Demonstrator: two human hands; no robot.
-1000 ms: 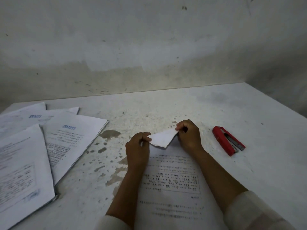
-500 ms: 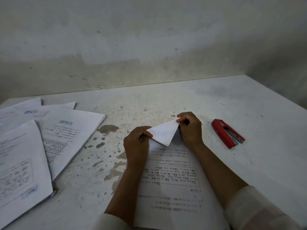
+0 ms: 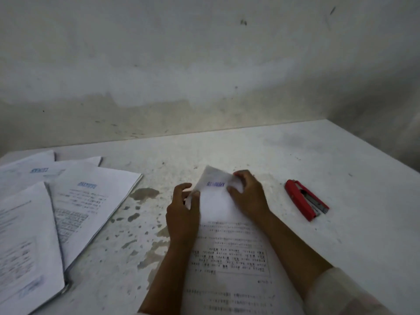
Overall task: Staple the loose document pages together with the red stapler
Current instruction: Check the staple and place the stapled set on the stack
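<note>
Now both hands — left hand [image 3: 181,214], right hand [image 3: 248,193] — pinching pages [image 3: 227,258] at far edge; square corners flush before reaching right for red stapler [image 3: 305,200].

A plain, dimly lit room used as a makeshift office or paperwork corner. A bare white tabletop [image 3: 261,151], stained and flaking in brown patches, stands pushed into the corner of a painted plaster wall [image 3: 181,76] that is discoloured and scuffed along its lower part. Fanned stacks of printed documents [image 3: 68,201] with blue headings lie at the left, and a red stapler [image 3: 305,200] lies at the right.
</note>
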